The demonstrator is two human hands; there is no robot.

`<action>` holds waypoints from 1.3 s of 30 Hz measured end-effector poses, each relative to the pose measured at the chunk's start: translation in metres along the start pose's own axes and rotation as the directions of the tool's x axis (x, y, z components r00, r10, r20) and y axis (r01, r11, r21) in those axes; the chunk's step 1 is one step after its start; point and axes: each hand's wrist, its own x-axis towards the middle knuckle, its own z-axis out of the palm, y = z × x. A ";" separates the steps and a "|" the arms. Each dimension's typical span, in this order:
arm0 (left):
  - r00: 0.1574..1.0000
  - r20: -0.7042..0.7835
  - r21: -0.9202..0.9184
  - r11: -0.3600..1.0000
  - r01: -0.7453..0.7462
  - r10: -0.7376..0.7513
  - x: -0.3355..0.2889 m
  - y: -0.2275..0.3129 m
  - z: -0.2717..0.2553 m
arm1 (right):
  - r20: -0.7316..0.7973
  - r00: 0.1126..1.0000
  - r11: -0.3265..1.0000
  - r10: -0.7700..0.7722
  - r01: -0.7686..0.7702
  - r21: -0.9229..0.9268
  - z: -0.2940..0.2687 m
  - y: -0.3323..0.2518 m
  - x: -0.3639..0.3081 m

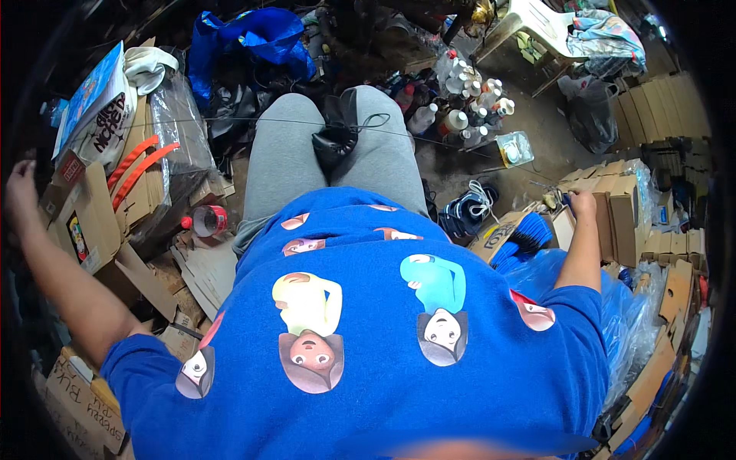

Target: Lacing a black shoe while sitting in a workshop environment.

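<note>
A black shoe (335,142) is held between my thighs, its lower part wedged between the knees. From it a thin dark thread (230,119) runs out to both sides, with a small loop (376,120) standing over my right thigh. My left hand (21,188) is stretched far out to the left, fingers closed at the thread's left end; the last stretch is hard to see. Out to the right, my right hand (583,203) is closed in a fist where the thread leads. A small dark blue piece shows at its fingers, too small to name.
Cardboard pieces (100,207), a book (92,84) and orange strips (142,172) crowd the left. A bottle (208,221) lies nearby. Several bottles (468,100) stand ahead right, near a white chair (537,31). A laced shoe (469,211), blue brush (529,238) and boxes (621,203) sit right.
</note>
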 end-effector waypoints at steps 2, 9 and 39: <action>0.995 0.076 0.194 0.979 0.054 -0.070 -0.021 0.047 0.024 | 0.090 0.991 0.993 -0.104 0.098 0.069 0.014 -0.026 0.002; 0.590 0.272 -0.862 0.466 -0.202 0.760 -0.226 0.347 0.053 | -0.270 0.641 0.351 -0.719 0.670 0.654 -0.025 -0.325 -0.119; 0.313 0.305 -0.888 0.388 -0.248 0.899 -0.207 0.433 0.089 | -0.166 0.495 0.210 -0.853 0.616 0.759 -0.080 -0.406 -0.112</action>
